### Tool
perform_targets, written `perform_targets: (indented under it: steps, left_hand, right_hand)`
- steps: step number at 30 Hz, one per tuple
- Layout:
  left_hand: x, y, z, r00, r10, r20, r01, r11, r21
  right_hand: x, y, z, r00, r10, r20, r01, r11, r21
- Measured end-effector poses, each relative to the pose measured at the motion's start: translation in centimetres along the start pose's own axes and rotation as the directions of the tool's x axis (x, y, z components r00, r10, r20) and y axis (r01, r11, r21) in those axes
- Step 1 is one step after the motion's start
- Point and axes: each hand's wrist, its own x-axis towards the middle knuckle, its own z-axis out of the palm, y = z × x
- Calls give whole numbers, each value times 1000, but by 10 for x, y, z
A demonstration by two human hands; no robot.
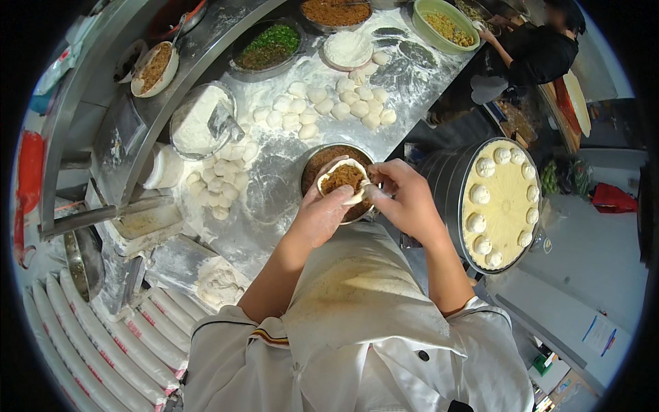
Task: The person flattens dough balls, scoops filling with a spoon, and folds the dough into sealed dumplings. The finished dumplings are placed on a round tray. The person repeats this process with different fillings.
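Note:
My left hand (323, 213) cups a round dough wrapper (329, 181) heaped with brown shredded filling (344, 177), the thumb lying over its near edge. At the wrapper's right edge, the thumb and fingertips of my right hand (404, 198) pinch the dough rim into a small gather. Its top is still wide around the filling. Directly beneath both hands stands a round metal bowl (315, 154) of brown filling, partly hidden by them. To my right, a lined steamer tray (502, 206) on a stack of round steamers carries several pleated buns (480, 194) in a ring near its rim.
Dough pieces (341, 110) lie in groups on the floured metal table (267, 190). Beyond them are a bowl of chopped greens (273, 44), a flour bowl with a scraper (201, 121) and a green basket (444, 28). A person (543, 51) works at the upper right. Stacked sacks (103, 340) lie lower left.

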Motion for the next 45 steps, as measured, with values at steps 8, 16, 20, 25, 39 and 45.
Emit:
perform_targets:
  steps: [8,16,20,25,39,45]
  left_hand:
    - [-3,3,-2,999,-7,-36,14,981,191]
    - [-2,22,-4,973,-217,-85,231,941,248]
    - [0,29,-11,970,-225,-90,238,818,524]
    - [5,34,-12,959,-248,-138,270,644,716]
    - [-8,21,-8,994,-113,0,77,683,726]
    - [-7,30,2,984,-171,44,81,657,749]
  right_hand:
    - [1,-3,4,999,-27,35,28,999,-34]
    - [3,5,10,989,-131,62,136,987,-83]
    - [-1,-4,5,986,-124,108,135,985,-104]
    - [-1,-13,7,984,-85,159,106,986,-129]
    - [-5,-6,3,992,-96,85,105,989,-103]
    - [-4,-6,5,993,-10,117,14,999,-36]
